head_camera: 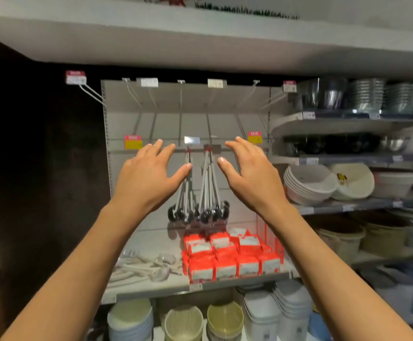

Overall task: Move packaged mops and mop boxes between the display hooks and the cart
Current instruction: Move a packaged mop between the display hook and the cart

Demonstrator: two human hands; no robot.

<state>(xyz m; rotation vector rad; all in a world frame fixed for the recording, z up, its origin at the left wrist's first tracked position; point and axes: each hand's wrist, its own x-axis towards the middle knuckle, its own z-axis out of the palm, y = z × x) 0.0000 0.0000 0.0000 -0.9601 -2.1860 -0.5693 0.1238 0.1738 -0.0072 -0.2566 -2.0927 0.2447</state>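
Note:
Two bunches of long-handled items with black round heads (200,193) hang from hooks on a grey panel (151,124). My left hand (148,173) is raised in front of the panel, left of the bunches, fingers spread and holding nothing. My right hand (249,173) is raised to the right of them, also spread and holding nothing. Neither hand touches the hanging items. Red and white boxes (232,257) are stacked on the shelf (151,289) below. The upper row of hooks (180,94) hangs bare. No cart is in view.
White plastic pieces (141,267) lie left of the boxes. Stacked bowls (308,183) and tubs (382,232) fill the shelves at right. Baskets (183,323) and white buckets (284,313) stand under the shelf. A dark wall (40,168) closes the left side.

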